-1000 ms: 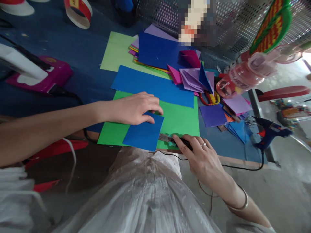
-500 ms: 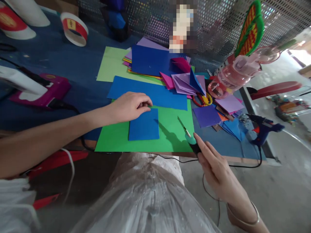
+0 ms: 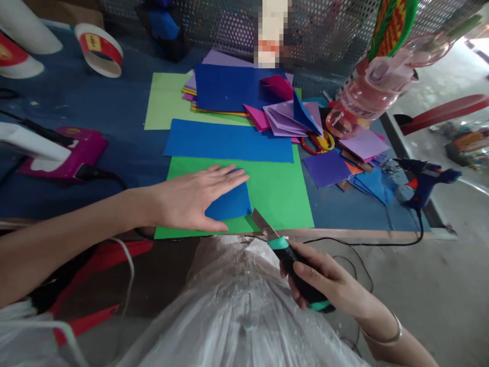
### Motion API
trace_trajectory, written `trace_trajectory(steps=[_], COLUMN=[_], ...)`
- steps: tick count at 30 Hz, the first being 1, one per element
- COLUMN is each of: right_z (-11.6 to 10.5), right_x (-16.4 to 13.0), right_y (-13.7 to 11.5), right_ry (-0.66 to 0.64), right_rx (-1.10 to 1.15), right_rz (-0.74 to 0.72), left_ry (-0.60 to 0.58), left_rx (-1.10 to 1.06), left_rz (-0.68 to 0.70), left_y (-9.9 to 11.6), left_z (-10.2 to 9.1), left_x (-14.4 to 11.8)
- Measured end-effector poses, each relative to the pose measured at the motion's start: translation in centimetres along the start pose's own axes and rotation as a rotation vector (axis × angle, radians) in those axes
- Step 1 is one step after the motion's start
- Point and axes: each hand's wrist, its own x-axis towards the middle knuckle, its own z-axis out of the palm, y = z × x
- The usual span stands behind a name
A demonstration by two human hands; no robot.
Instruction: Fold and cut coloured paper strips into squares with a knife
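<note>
My left hand point(image 3: 194, 196) lies flat with spread fingers over a folded blue paper point(image 3: 233, 201), covering much of it. Under that paper is a bright green sheet point(image 3: 278, 193) at the table's front edge. My right hand point(image 3: 321, 275) grips a utility knife point(image 3: 301, 275) with a black and teal handle. Its bare blade points up and left, with the tip close to the blue paper's lower right corner; whether it touches I cannot tell. Beyond my left hand, a wide blue paper strip point(image 3: 229, 140) overlaps the green sheet's far side.
Behind lies a stack of coloured paper point(image 3: 225, 89) with folded purple pieces point(image 3: 282, 120). Scissors point(image 3: 323, 143), a pink bottle point(image 3: 362, 102) and a glue gun point(image 3: 424, 178) are on the right. At left are a magenta power strip point(image 3: 87, 148) and a tape roll point(image 3: 100, 51).
My left hand has gone from curled fingers at the paper's top edge to lying flat across it. My right hand has brought the knife left and nearer, its blade now by the paper's corner.
</note>
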Motion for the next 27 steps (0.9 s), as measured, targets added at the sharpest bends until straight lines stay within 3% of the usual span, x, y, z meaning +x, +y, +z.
trace_trajectory(steps=[11,17,23,27], right_z=[0.1,0.3,0.6,0.6], right_x=[-0.2,0.1,1.0,1.4], right_y=[-1.4,-1.7,-1.5,-1.3], right_ry=[-0.053,-0.113,-0.152,-0.157], right_rx=[0.005,-0.005,0.045,0.077], right_rz=[0.042,-0.003,0.024,0.016], left_ry=[-0.058,-0.077,-0.031,0.036], left_rx=[-0.048,0.0,0.073,0.111], left_rz=[0.066,0.102,0.095,0.113], left_y=[-0.6,0.3,1.1,1.2], left_z=[-1.1,-1.1,-0.7,0.6], left_x=[-0.5,-0.7,-0.6,-0.9])
